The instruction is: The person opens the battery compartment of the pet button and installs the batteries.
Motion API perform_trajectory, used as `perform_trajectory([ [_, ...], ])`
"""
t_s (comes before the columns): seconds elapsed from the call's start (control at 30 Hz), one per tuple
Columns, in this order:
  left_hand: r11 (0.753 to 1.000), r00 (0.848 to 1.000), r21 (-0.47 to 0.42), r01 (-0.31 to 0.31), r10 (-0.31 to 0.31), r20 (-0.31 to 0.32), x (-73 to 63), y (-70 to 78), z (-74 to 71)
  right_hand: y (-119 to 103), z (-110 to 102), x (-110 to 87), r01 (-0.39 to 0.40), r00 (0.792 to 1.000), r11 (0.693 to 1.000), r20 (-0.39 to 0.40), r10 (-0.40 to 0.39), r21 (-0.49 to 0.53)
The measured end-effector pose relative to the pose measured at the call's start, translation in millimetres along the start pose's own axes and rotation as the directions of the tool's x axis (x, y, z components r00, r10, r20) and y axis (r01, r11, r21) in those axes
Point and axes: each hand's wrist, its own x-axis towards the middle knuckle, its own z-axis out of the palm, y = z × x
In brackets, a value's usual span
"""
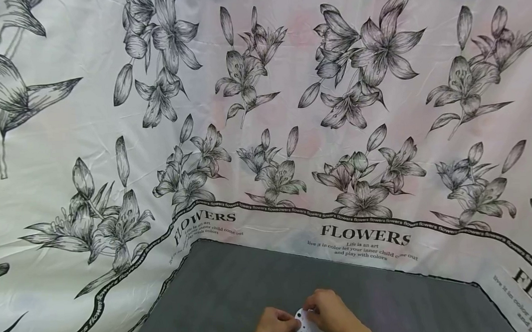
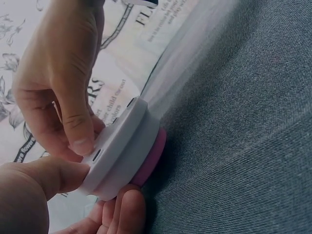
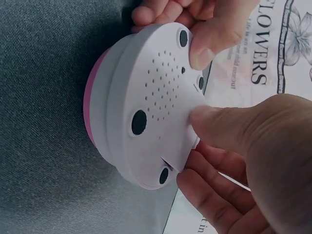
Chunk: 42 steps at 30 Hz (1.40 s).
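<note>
A white, round-edged device (image 1: 307, 329) stands on edge between both hands. Its underside (image 3: 146, 97) shows dark round feet and a patch of small holes; a pink layer (image 2: 152, 158) runs along the opposite side. My left hand (image 1: 273, 328) grips the device's rim, thumb on the underside and fingers around the edge. With thumb and fingers, my right hand (image 1: 334, 315) pinches a thin white cover (image 3: 181, 144) on that underside. One corner of the cover stands raised, leaving a dark gap by a foot (image 3: 164, 175). What lies beneath the cover is hidden.
A dark grey cloth-like surface (image 1: 254, 277) lies under the hands. White sheeting (image 1: 284, 160) printed with black lilies and the word FLOWERS rises behind and at both sides, meeting the surface along its edges.
</note>
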Motion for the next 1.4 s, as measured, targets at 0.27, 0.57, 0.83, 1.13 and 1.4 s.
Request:
perform_trajectory([
  [0.27, 1.000, 1.000, -0.011, -0.018, 0.018, -0.012, -2.1, 2.6, 1.0, 3, -5, -8.4, -0.079, 0.993, 0.996, -0.089, 0.074, -0.049],
  [0.57, 0.999, 0.999, -0.006, -0.052, 0.052, -0.016, -4.0, 5.1, 1.4, 21, 0, -20.7, -0.250, 0.968, 0.967, 0.001, 0.250, 0.041],
  [0.83, 0.999, 0.999, 0.024, -0.047, 0.048, -0.023, -4.7, 6.2, 1.9, 14, 3, -22.2, -0.313, 0.950, 0.947, 0.008, 0.314, 0.064],
  [1.13, 0.999, 0.999, 0.033, -0.021, 0.022, -0.024, -2.8, 5.0, 3.8, 20, -1, -27.9, -0.297, 0.955, 0.953, -0.007, 0.298, 0.059],
  [1.4, 0.999, 0.999, 0.049, 0.010, -0.009, -0.032, -2.9, 5.0, 3.8, 35, -11, -44.7, -0.275, 0.960, 0.952, 0.099, 0.263, 0.134],
])
